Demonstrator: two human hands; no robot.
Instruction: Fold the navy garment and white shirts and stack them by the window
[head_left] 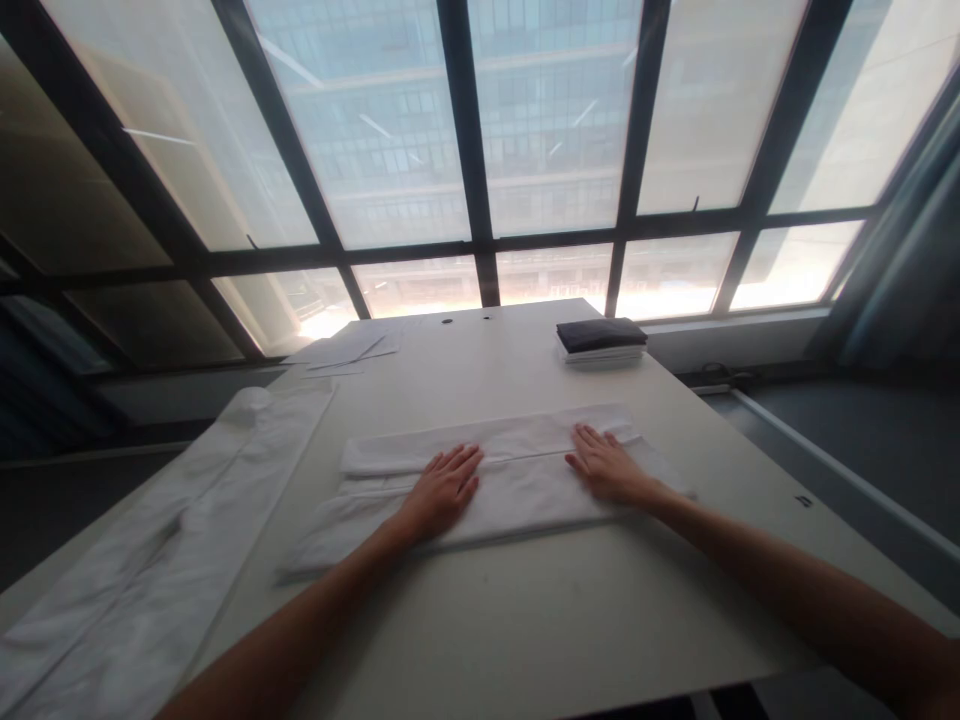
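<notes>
A white folded garment (525, 500) lies lengthwise across the middle of the table, its long edges folded inward so that a seam line runs along it. My left hand (444, 490) rests flat on its left-centre part, fingers stretched out. Toward the garment's right end, my right hand (604, 464) also lies flat on the cloth with its fingers spread a little. Neither hand grips anything. The exact kind of garment cannot be made out.
Another white garment (195, 520) is spread along the table's left side. A folded stack with a dark cloth (600, 335) on top sits at the back right. Paper sheets (349, 350) lie at the back left of the white table (525, 610). Large windows stand beyond.
</notes>
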